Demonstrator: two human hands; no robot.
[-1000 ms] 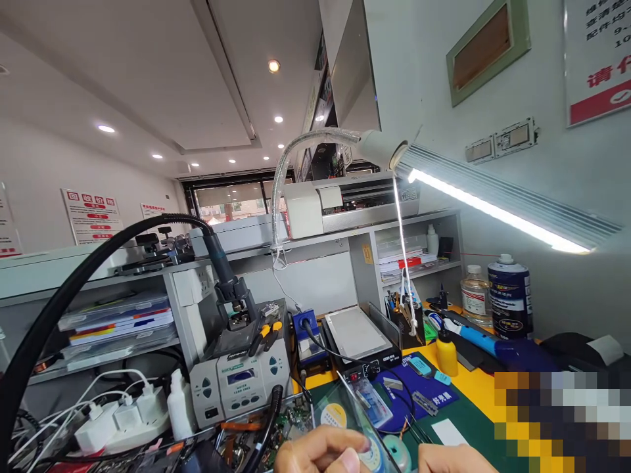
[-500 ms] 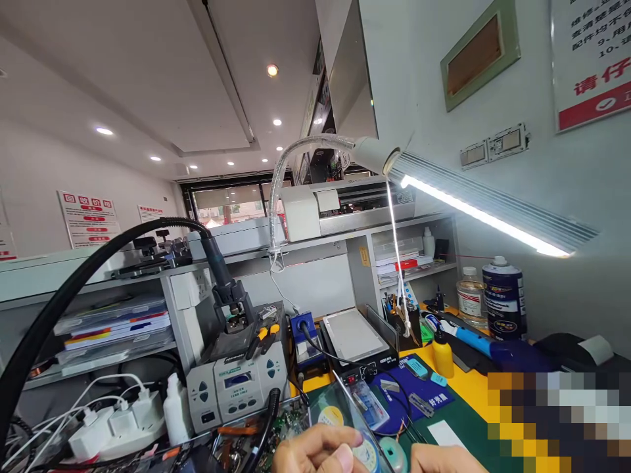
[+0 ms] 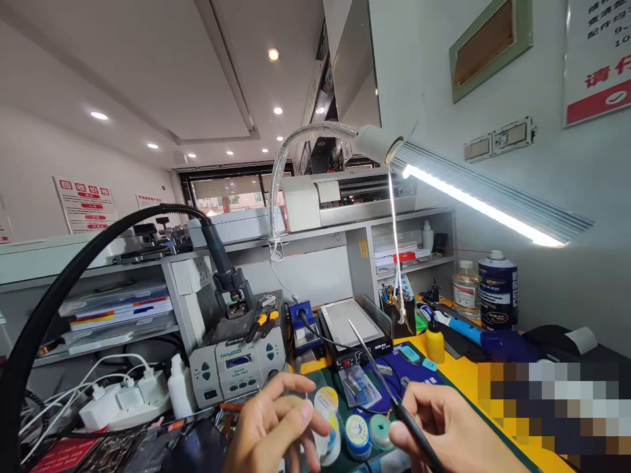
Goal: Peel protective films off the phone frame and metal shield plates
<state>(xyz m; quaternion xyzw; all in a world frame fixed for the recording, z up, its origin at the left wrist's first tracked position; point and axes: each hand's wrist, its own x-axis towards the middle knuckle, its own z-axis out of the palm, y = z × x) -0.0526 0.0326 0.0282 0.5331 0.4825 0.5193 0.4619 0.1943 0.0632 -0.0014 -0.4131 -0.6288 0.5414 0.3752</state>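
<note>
My right hand (image 3: 434, 420) is closed around the dark handle of a pointed metal tool (image 3: 378, 371), its thin tip angled up and left. Left of it, my left hand (image 3: 276, 424) is raised with its fingers bent and apart, and nothing clear shows between them. Round labelled containers (image 3: 357, 437) stand between the hands, beside a green spool (image 3: 380, 431). A clear box of small parts (image 3: 362, 387) lies just behind, on the dark blue mat (image 3: 404, 364).
A grey soldering station (image 3: 239, 368) stands left of centre, with a white power strip (image 3: 123, 401) further left. Near the right side are a yellow bottle (image 3: 434, 345) and a spray can (image 3: 497, 292). A lit lamp (image 3: 483, 203) hangs over the bench.
Both hands have risen further into view. The pointed tool now shows in my right hand. The clear sheet-like item that was at my left hand no longer shows there, and its fingers have spread.
</note>
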